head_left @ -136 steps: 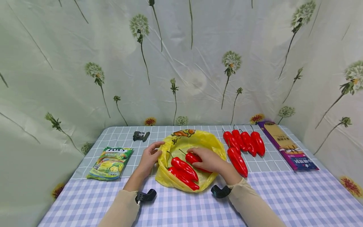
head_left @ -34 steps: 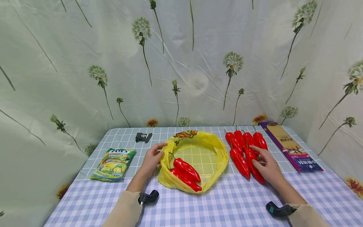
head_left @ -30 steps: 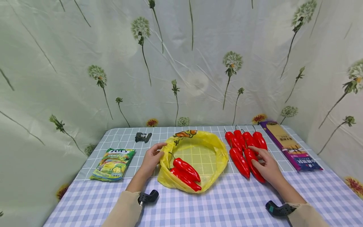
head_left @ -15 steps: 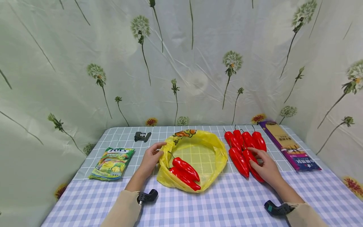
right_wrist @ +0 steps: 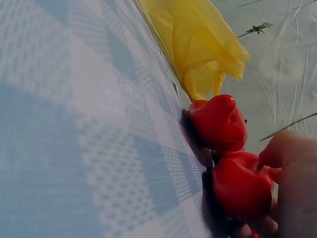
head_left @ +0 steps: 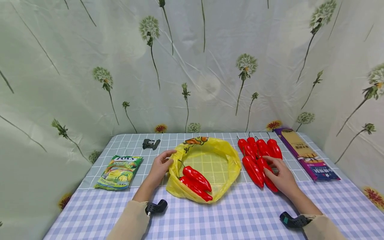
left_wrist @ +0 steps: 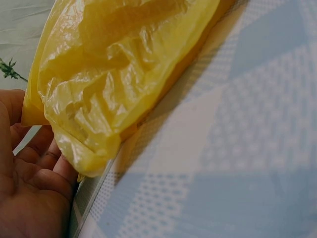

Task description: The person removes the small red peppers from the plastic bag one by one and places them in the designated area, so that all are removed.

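Observation:
A yellow plastic bag [head_left: 229, 180] lies with its mouth held wide, and two red peppers [head_left: 196, 178] show inside it. My left hand [head_left: 159, 168] grips the bag's left rim; in the left wrist view its fingers [left_wrist: 52, 156] curl behind the crumpled film. To the right of the bag, my right hand [head_left: 280, 173] holds a long red pepper [head_left: 265, 170] that lies in front of the other peppers. The right wrist view has the thumb on this pepper's [right_wrist: 240, 188] side, with the remaining fingers partly hidden. Another pepper [head_left: 252, 170] lies right alongside.
Several more red peppers [head_left: 261, 146] line up behind the held one. A purple packet [head_left: 306, 153] lies at the far right, a green candy bag [head_left: 120, 173] at the left, and a small black object [head_left: 151, 144] at the back. A checked cloth [head_left: 192, 220] covers the table's front.
Over several seconds, my right hand has carried a pepper from the bag to the group on the right. In the last second that pepper shifted slightly. My left hand has stayed on the rim.

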The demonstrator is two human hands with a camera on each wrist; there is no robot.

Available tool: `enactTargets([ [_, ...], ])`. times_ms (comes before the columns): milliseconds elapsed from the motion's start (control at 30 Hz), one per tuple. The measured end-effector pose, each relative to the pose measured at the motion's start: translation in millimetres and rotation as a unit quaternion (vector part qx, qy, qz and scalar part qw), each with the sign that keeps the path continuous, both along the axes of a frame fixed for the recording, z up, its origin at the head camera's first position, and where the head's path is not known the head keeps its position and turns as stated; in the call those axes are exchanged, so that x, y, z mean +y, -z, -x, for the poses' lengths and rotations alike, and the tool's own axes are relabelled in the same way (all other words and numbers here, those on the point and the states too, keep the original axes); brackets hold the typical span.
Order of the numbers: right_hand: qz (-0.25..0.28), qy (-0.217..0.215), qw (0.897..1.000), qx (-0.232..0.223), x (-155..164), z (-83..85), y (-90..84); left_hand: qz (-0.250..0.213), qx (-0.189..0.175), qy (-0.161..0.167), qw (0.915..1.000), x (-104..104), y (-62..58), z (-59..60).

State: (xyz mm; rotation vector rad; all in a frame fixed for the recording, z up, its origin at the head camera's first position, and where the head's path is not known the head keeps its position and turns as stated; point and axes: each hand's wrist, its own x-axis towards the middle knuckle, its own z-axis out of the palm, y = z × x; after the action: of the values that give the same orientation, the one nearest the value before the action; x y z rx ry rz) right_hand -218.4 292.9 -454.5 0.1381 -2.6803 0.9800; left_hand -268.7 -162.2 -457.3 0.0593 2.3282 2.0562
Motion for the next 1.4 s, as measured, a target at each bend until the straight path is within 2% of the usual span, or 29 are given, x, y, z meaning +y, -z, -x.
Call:
enactTargets([
  [833,0.030,0.050,0.996,0.071,-2,-3.2,-3.8,0.007,0.000,-0.004,1.0000,1,0.0,1.8],
  [1000,0.051,0.063,0.994,0.068,-8,-3.9,-10.3,0.008,-0.002,-0.001,1.0000,0,-1.2,1.7],
  [1133,0.063,0.061,0.994,0.071,-16,-5.7,-19.6,0.009,0.000,0.003,1.0000,0,-1.2,2.4],
  [1400,0.045,0.018,0.988,0.146,-33,-8.6,-36.4,0.005,-0.002,0.001,1.0000,0,0.0,0.6],
])
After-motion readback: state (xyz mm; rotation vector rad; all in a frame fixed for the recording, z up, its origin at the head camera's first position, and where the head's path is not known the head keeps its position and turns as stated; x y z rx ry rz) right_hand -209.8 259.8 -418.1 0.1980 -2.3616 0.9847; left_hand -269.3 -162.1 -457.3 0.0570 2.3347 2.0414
